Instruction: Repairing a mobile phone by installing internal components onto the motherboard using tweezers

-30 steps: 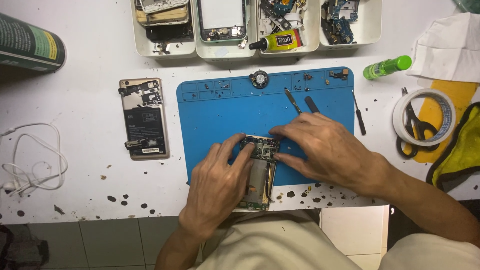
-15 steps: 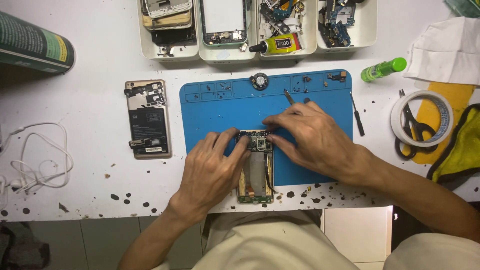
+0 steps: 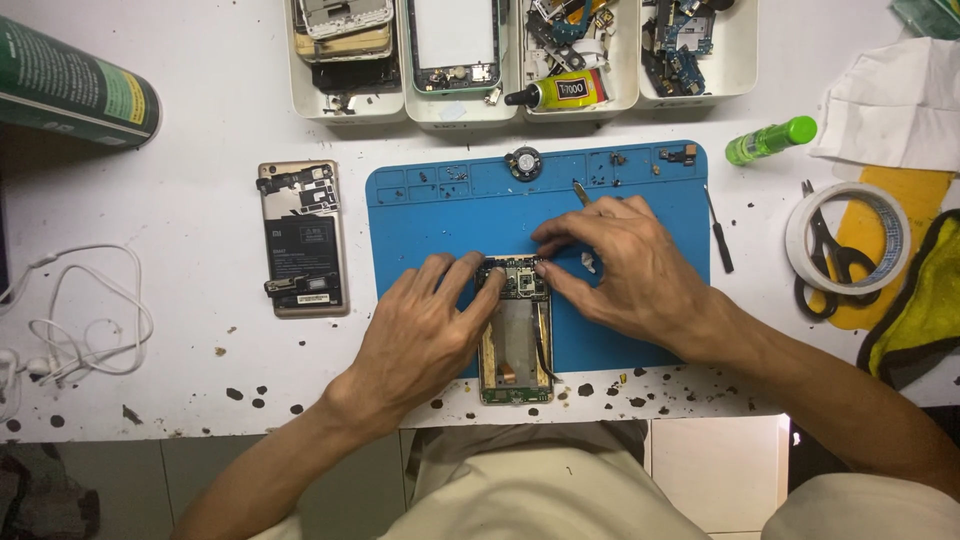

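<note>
An opened phone [image 3: 516,345] with its back off lies lengthwise on the near edge of a blue work mat [image 3: 440,215], circuit board at its far end. My left hand [image 3: 420,335] rests on the phone's left side, fingers steadying the top left of the board. My right hand [image 3: 625,265] comes in from the right, fingertips pressed on the board's top right corner. A thin metal tool tip [image 3: 580,192] sticks out past the right hand's fingers.
A second opened phone [image 3: 300,238] lies left of the mat. White trays [image 3: 440,108] of phone parts and a glue tube [image 3: 555,93] line the far edge. A screwdriver [image 3: 718,240], green bottle [image 3: 768,140], tape roll [image 3: 845,238], scissors and white cable [image 3: 70,320] surround the mat.
Both hands have shifted slightly up the phone toward the circuit board; the fingers now pinch its top corners. The phone stays in place.
</note>
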